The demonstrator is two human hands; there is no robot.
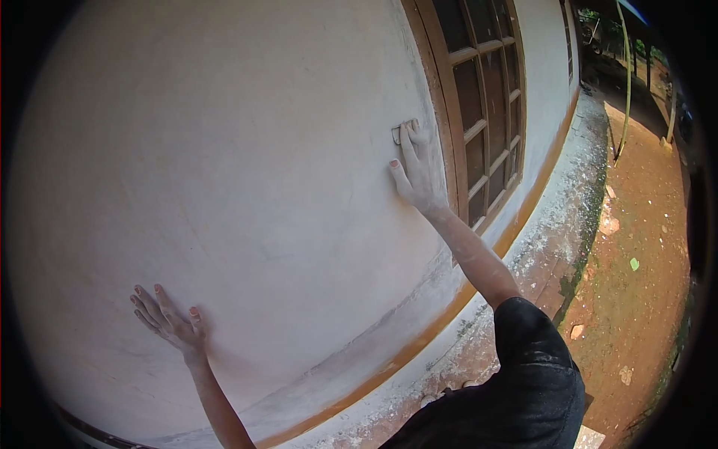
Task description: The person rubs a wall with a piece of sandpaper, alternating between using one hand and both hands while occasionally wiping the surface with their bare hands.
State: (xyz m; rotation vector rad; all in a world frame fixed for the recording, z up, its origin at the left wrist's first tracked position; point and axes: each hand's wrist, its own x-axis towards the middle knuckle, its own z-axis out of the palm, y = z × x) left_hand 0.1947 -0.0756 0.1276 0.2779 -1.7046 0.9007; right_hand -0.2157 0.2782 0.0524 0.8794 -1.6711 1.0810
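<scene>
Dusted with white powder, my right hand [420, 168] presses a small thin sheet [397, 135] flat on the white wall [277, 150], just left of the window frame. The sheet's edge shows past the fingertips; the rest is hidden under the hand. Lower down on the left, my left hand [172, 322] rests by the same wall with its fingers spread and nothing in it. Pale dust covers its fingers too.
A brown wooden window [486, 97] with several panes is set in the wall at the right. An orange-brown band [404, 358] runs along the wall's base. Beyond lie a white-spattered ledge [550, 232], reddish ground [636, 314] and a thin pole [627, 82].
</scene>
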